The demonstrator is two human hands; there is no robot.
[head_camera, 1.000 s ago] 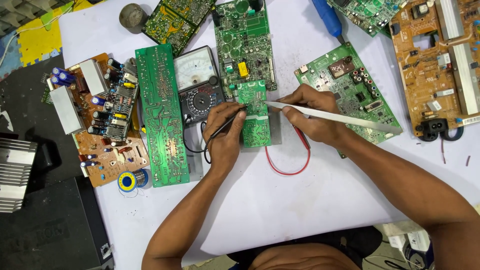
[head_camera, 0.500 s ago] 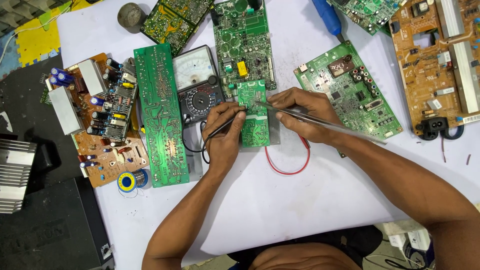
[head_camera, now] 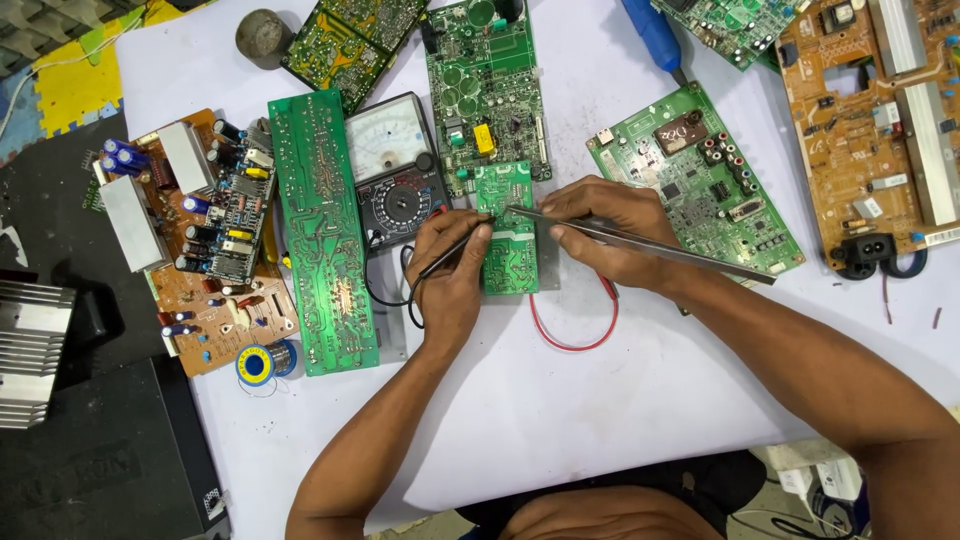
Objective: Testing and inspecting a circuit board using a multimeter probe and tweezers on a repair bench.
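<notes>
Hands are working close: our left hand [head_camera: 452,285] is pinching a black probe [head_camera: 447,256], our right hand [head_camera: 605,232] pinching tweezers [head_camera: 640,243], over the small green board [head_camera: 506,228] on the table [head_camera: 600,400]; we are risking tips slipping, bridging contacts.

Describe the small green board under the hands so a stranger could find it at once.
Start at the white sheet covering the table, then find the black dial meter near its top middle. Just right of it lies the small green circuit board, under the left hand and right hand. Unlike neighbouring boards, it is the smallest, with a red wire loop below.
</notes>
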